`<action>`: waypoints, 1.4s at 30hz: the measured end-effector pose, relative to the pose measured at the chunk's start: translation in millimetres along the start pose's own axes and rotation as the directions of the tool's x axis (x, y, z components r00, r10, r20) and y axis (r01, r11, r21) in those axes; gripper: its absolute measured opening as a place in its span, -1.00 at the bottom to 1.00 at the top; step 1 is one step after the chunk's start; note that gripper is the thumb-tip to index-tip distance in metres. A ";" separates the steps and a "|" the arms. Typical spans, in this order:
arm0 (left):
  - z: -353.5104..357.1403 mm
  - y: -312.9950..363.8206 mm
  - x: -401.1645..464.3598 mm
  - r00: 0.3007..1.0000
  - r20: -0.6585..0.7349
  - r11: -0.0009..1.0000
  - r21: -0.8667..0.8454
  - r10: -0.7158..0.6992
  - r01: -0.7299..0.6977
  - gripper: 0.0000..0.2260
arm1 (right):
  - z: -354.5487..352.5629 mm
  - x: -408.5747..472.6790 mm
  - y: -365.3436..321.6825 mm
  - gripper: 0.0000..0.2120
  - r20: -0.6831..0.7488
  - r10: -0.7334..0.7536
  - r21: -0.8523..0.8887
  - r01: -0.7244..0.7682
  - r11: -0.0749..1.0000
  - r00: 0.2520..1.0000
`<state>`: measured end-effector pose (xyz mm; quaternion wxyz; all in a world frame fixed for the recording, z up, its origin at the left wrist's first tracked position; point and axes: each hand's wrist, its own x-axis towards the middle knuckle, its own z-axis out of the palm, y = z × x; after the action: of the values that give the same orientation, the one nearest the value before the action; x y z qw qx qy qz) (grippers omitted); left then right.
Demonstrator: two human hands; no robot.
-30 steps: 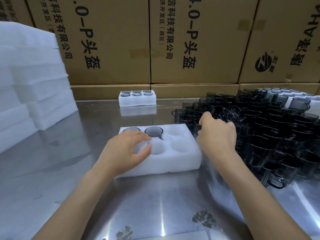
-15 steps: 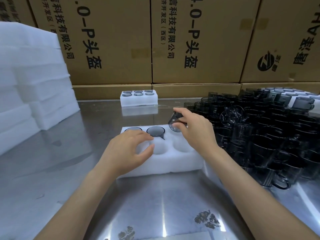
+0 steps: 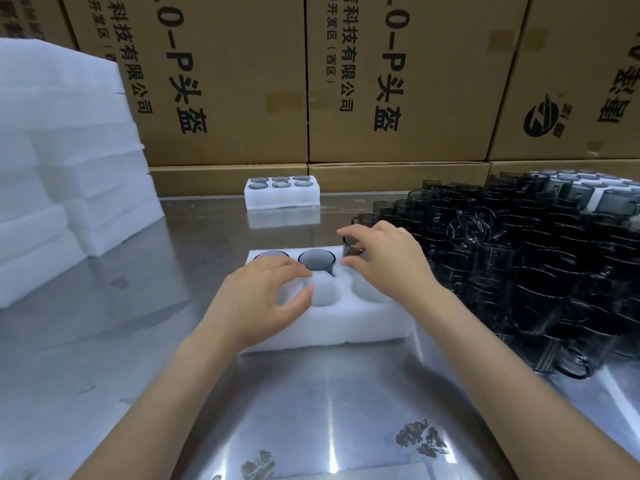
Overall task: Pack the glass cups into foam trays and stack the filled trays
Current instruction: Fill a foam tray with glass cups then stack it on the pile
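Steel table [image 3: 104, 341]: foam tray [image 3: 346, 327] holds two cups, right hand [image 3: 388, 268] gripping third

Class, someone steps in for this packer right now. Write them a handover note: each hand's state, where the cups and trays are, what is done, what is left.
Right hand pinches a glass cup over the far right pocket of the near foam tray.
Left hand rests open on that tray, steadying it.
Done: two cups seated in the far row; one full tray stands at the back.
Left: seat the held cup, fill the near-row pockets from the cup pile, then stack. Empty trays wait on the left.
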<state>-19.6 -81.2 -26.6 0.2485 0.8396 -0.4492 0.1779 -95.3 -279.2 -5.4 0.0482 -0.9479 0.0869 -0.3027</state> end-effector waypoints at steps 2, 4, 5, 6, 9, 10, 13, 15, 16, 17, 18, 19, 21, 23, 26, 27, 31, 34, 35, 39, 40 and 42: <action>-1.2 0.1 -0.3 1.000 0.004 1.000 0.005 0.003 -0.003 -0.50 | -3.3 -3.6 5.1 -0.60 -0.011 0.004 0.086 -0.003 0.996 1.000; -2.2 1.0 0.0 1.000 0.013 1.000 0.018 0.015 -0.015 -0.48 | -7.8 -5.0 11.1 -0.67 -0.057 0.047 0.203 -0.035 0.978 0.997; -3.5 1.4 0.2 0.999 0.022 0.999 0.026 0.023 -0.024 -0.48 | -9.7 -4.7 13.0 -0.70 -0.078 0.095 0.298 -0.067 0.952 0.992; -5.0 2.1 0.5 0.999 0.034 0.999 0.038 0.032 -0.034 -0.49 | -11.4 -4.7 13.6 -0.71 -0.090 0.157 0.418 -0.106 0.902 0.984; -6.9 8.7 2.5 0.999 0.007 0.998 0.044 0.043 -0.043 -0.58 | -12.5 -7.6 10.4 -0.66 -0.020 0.283 0.684 -0.193 0.704 0.959; -6.0 13.4 3.1 0.999 -0.024 0.999 0.018 0.032 -0.031 -0.58 | -11.9 -9.3 9.4 -0.64 0.018 0.265 0.686 -0.204 0.698 0.964; 0.6 32.5 8.6 0.999 -0.013 0.997 -0.071 0.040 -0.041 -0.46 | -7.8 -13.6 10.2 -0.59 0.117 0.149 0.567 -0.189 0.802 0.982; 7.7 42.7 17.3 0.989 0.093 0.993 -0.057 0.113 -0.108 -0.42 | -6.1 -15.7 12.3 -0.58 0.179 0.117 0.475 -0.189 0.860 0.977; 11.3 45.0 22.9 0.979 0.150 0.991 -0.029 0.135 -0.132 -0.42 | -6.0 -17.0 13.3 -0.57 0.202 0.111 0.436 -0.191 0.879 0.973; 14.6 45.5 28.6 0.970 0.199 0.990 0.005 0.141 -0.144 -0.42 | -6.0 -18.1 14.0 -0.56 0.220 0.109 0.407 -0.193 0.893 0.969; 17.4 45.1 33.5 0.961 0.240 0.989 0.034 0.133 -0.146 -0.42 | -6.5 -19.1 14.0 -0.56 0.236 0.110 0.392 -0.198 0.899 0.966; 20.0 44.3 37.0 0.954 0.276 0.989 0.049 0.118 -0.137 -0.43 | -6.8 -19.2 13.6 -0.56 0.253 0.114 0.382 -0.207 0.901 0.961; 25.1 42.0 40.4 0.940 0.328 0.993 0.048 0.089 -0.111 -0.43 | -6.8 -18.6 11.9 -0.55 0.307 0.129 0.337 -0.235 0.912 0.943; 28.4 40.1 41.0 0.925 0.375 0.995 0.049 0.065 -0.089 -0.44 | -6.0 -17.7 10.4 -0.54 0.397 0.138 0.269 -0.258 0.928 0.908; 29.6 39.5 43.0 0.908 0.417 0.997 0.046 0.039 -0.064 -0.46 | -5.4 -17.0 9.9 -0.53 0.488 0.122 0.210 -0.252 0.945 0.864; 29.3 39.7 43.4 0.905 0.423 0.997 0.046 0.034 -0.058 -0.46 | -5.6 -16.6 9.7 -0.53 0.499 0.116 0.200 -0.244 0.949 0.859; 29.2 38.8 42.4 0.906 0.422 0.998 0.048 0.021 -0.045 -0.46 | -6.0 -16.8 7.6 -0.54 0.496 0.116 0.165 -0.225 0.960 0.861; 31.7 42.4 37.3 0.937 0.349 0.997 0.062 0.029 -0.054 -0.45 | -5.0 -21.4 2.5 -0.56 0.395 0.163 0.136 -0.233 0.963 0.904; 32.2 43.9 34.9 0.952 0.306 0.996 0.068 0.032 -0.055 -0.44 | -6.2 -22.3 1.4 -0.57 0.307 0.201 0.062 -0.230 0.971 0.930; 26.9 46.6 27.9 0.986 0.147 0.996 0.042 0.076 -0.083 -0.42 | -25.1 -23.0 1.9 -0.64 -0.015 0.310 -0.314 -0.299 0.901 0.950; 25.1 46.5 26.3 0.989 0.122 0.996 0.017 0.085 -0.088 -0.44 | -31.6 -22.8 2.8 -0.67 -0.035 0.353 -0.353 -0.342 0.871 0.935; 22.9 47.1 25.7 0.993 0.084 0.997 -0.019 0.082 -0.080 -0.49 | -47.2 -21.1 6.0 -0.73 -0.031 0.452 -0.410 -0.423 0.808 0.892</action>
<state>-43.8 -133.8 -19.8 0.2284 0.8255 -0.4944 0.1483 -140.4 -282.8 20.2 -0.0782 -0.9009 0.3619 -0.2264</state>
